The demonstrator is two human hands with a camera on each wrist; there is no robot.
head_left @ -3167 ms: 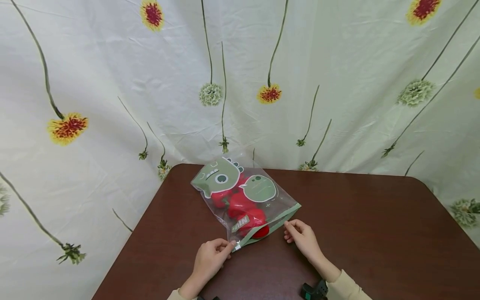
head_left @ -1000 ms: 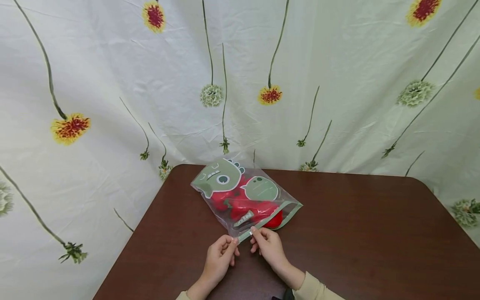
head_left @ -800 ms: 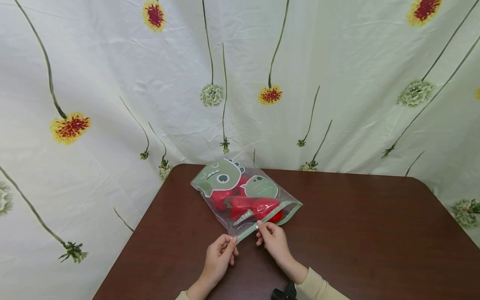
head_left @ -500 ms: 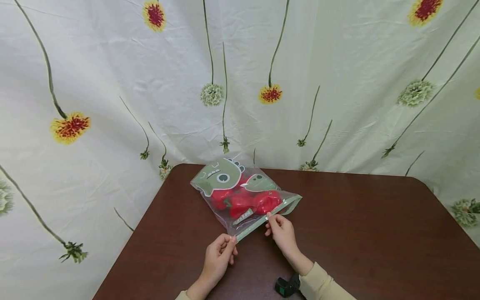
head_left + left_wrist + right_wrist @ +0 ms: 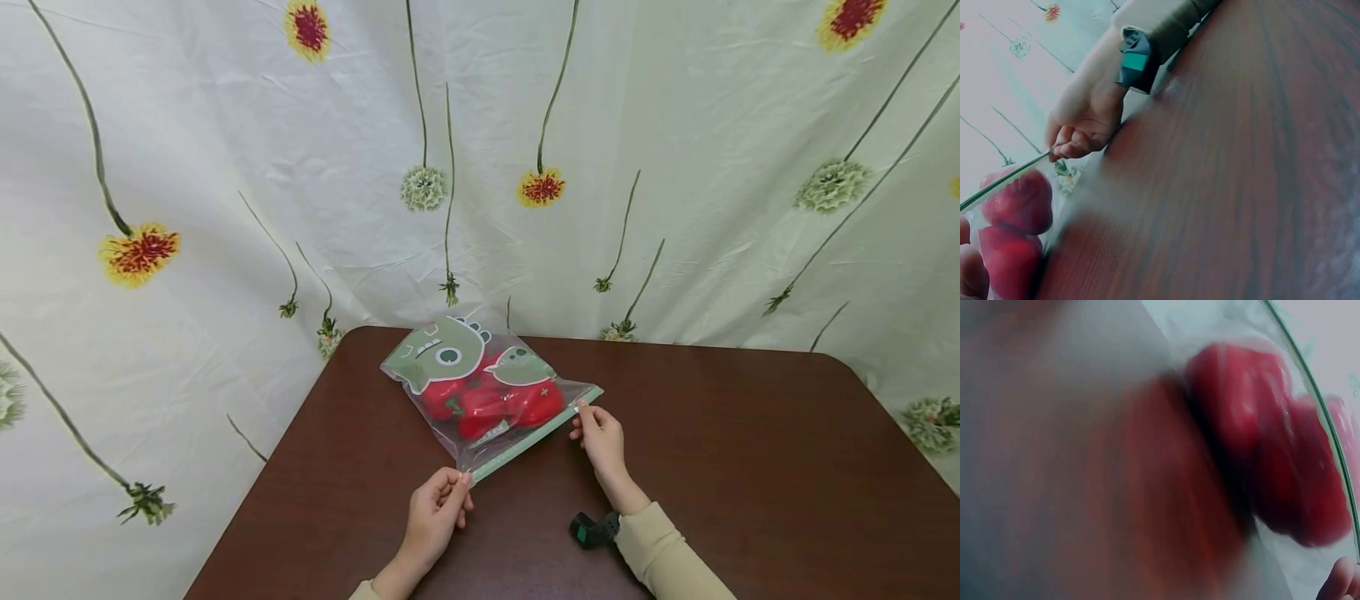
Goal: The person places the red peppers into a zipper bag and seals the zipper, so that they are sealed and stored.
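A clear slider bag (image 5: 517,446) with a green dinosaur print lies on the table, several red bell peppers (image 5: 480,410) inside. My left hand (image 5: 435,510) pinches the near left corner of its green-edged mouth between thumb and forefinger. Toward the right end of that edge, my right hand (image 5: 602,437) pinches the small white slider. Between the hands the two green edges lie together in one straight strip. In the left wrist view the strip runs taut to the right hand (image 5: 1082,128); the right wrist view has the peppers (image 5: 1260,437) close behind it.
The dark brown wooden table (image 5: 735,450) reaches back to a white curtain (image 5: 675,125) printed with flowers. A black wrist camera (image 5: 592,530) sits at the right wrist by the beige sleeve (image 5: 667,550).
My right hand has slid the white slider from near the left corner rightward along the bag's mouth, and the gaping edges have come together. The left hand has stayed at its corner.
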